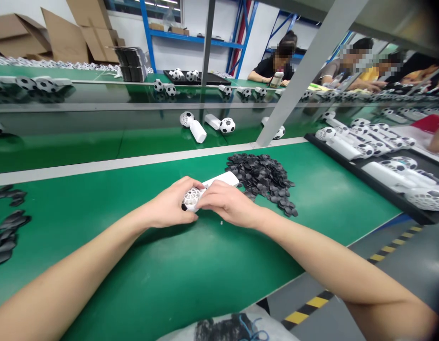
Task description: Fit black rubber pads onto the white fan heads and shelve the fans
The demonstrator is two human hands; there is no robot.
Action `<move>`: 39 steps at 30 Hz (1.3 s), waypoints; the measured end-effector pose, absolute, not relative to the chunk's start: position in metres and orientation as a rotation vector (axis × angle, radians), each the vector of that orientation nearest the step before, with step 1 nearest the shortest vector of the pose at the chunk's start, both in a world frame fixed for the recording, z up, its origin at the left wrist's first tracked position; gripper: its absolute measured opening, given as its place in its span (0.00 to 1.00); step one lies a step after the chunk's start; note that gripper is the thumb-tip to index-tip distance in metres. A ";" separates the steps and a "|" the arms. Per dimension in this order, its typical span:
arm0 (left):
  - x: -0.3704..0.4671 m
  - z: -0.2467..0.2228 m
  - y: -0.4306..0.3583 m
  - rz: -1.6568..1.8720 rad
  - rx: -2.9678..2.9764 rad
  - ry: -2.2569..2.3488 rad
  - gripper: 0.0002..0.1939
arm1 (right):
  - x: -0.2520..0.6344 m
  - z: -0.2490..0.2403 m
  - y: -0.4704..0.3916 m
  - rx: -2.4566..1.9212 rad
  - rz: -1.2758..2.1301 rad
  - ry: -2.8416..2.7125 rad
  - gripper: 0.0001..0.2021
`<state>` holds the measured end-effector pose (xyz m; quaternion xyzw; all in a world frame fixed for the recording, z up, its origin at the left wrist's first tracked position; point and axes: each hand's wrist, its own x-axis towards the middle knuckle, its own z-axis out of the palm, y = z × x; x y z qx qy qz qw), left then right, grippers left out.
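My left hand [171, 202] is wrapped around the round head of a white soccer-ball-headed handle piece [192, 198]. The ball has an openwork white lattice, with a black patch low on its left side. Its plain white handle points away to the upper right, over the green table. My right hand [226, 202] has its fingertips pinched together against the ball's right side; anything small between them is hidden. Just beyond this hand lies a heap of small flat black pieces [262, 175]. A tiny white bit [221, 222] rests on the table below my right fingers.
More black pieces [8, 227] lie at the left edge. Past a pale rail, a green conveyor belt [134, 132] carries several similar ball-headed pieces. A black tray [361, 177] of them stands at right. A slanted grey post [304, 66] rises from the rail. Co-workers sit across the line.
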<state>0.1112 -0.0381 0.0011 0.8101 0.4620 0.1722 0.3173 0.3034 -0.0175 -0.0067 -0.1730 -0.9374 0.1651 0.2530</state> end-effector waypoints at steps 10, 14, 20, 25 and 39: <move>0.126 -0.011 -0.045 0.681 2.142 1.381 0.16 | 0.289 -0.012 0.002 -0.781 0.987 -2.322 0.10; 0.123 -0.006 -0.045 0.709 2.084 1.398 0.18 | 0.303 0.005 -0.005 -0.965 1.071 -2.223 0.11; 0.065 0.003 0.021 0.865 1.962 1.833 0.20 | 0.341 0.022 -0.049 -0.776 2.265 -2.577 0.17; 0.021 -0.022 0.078 1.124 1.829 2.167 0.34 | 0.308 0.005 -0.008 -1.115 1.110 -2.294 0.16; 0.018 -0.047 0.079 1.296 1.888 2.265 0.40 | 0.414 -0.017 -0.041 -1.316 -0.184 -2.127 0.18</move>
